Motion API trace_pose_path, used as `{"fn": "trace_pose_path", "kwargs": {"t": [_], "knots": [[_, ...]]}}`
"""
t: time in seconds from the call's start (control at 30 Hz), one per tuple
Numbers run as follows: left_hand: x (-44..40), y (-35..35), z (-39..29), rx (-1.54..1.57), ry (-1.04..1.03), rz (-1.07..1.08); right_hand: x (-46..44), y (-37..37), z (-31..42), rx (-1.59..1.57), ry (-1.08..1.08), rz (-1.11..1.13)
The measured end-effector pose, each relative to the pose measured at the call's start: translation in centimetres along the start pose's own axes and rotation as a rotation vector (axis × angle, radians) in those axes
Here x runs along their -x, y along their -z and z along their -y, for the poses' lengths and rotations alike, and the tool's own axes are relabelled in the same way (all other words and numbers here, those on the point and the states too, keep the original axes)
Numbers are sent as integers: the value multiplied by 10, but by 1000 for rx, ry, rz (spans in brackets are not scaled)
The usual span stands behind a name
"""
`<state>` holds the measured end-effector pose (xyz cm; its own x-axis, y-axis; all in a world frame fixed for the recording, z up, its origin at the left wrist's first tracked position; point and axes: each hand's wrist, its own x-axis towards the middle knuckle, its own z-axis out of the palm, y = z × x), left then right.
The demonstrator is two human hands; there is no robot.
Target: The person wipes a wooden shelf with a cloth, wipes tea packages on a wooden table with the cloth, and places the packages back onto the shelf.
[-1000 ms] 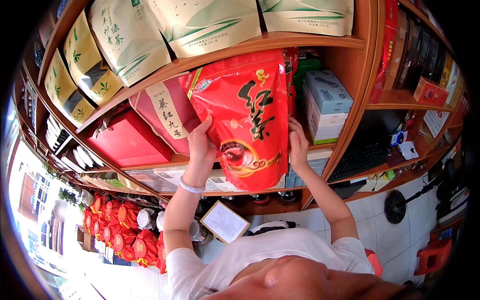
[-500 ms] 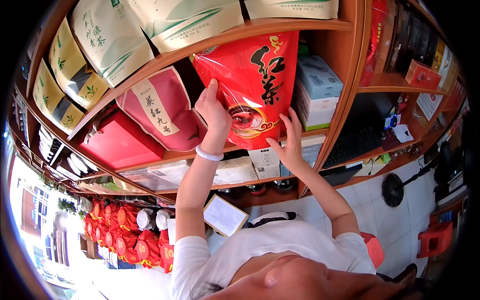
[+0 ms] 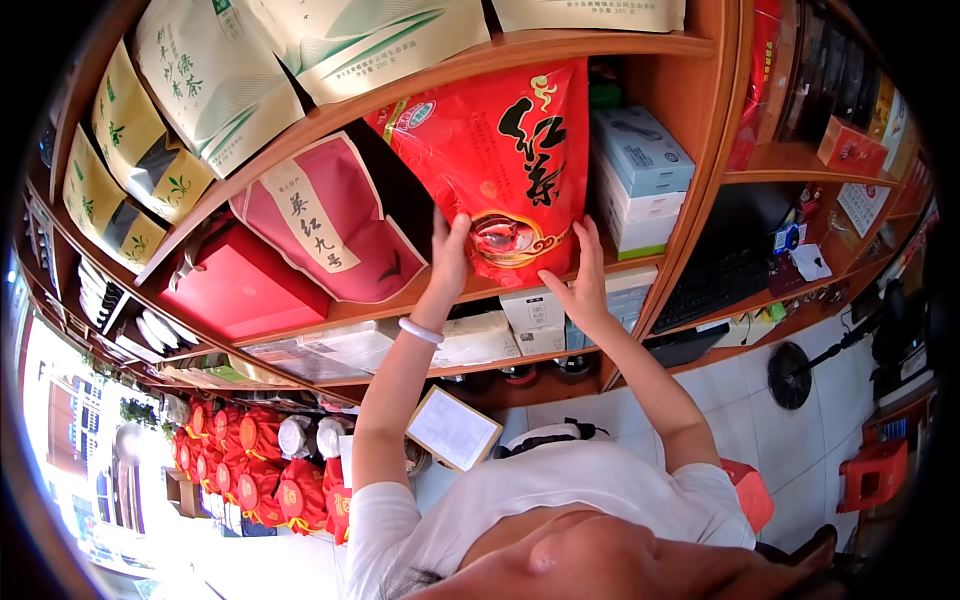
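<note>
A glossy red tea bag (image 3: 530, 150) with large black characters and a teacup picture stands tilted on the middle shelf. My left hand (image 3: 450, 255), with a pale bangle at the wrist, grips its lower left edge, thumb in front and fingers partly hidden behind. On the lower right edge, my right hand (image 3: 583, 280) holds the bag with thumb and fingers apart. Left of it leans a dark pink tea bag (image 3: 335, 225) with a cream label. Stacked boxes (image 3: 640, 155) stand close on the right.
Cream tea bags (image 3: 370, 45) line the shelf above. A red box (image 3: 245, 285) is on the left, and white packages (image 3: 475, 340) lie on the shelf below. A wooden upright (image 3: 705, 150) bounds the right side. Red-covered jars (image 3: 260, 435) stand lower left.
My left hand has slid down from the bag's upper left side to its lower left edge. The bag has shifted slightly left and up, showing its upper left corner. My right hand stays nearly in place.
</note>
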<state>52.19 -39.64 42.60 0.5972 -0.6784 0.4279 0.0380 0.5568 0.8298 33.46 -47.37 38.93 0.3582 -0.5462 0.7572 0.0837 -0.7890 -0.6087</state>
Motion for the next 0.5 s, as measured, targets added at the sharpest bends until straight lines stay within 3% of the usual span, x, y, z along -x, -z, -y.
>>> {"fn": "trace_pose_path", "kwargs": {"t": [0.1,0.2,0.5], "knots": [[-2,4,27,14,157,-44,1,-2,-3,29,3,-13],[-18,13,40,-143,75,75,0,1,-5,71,-19,-5],[-28,15,36,-109,141,95,3,1,-2,141,41,5]]}}
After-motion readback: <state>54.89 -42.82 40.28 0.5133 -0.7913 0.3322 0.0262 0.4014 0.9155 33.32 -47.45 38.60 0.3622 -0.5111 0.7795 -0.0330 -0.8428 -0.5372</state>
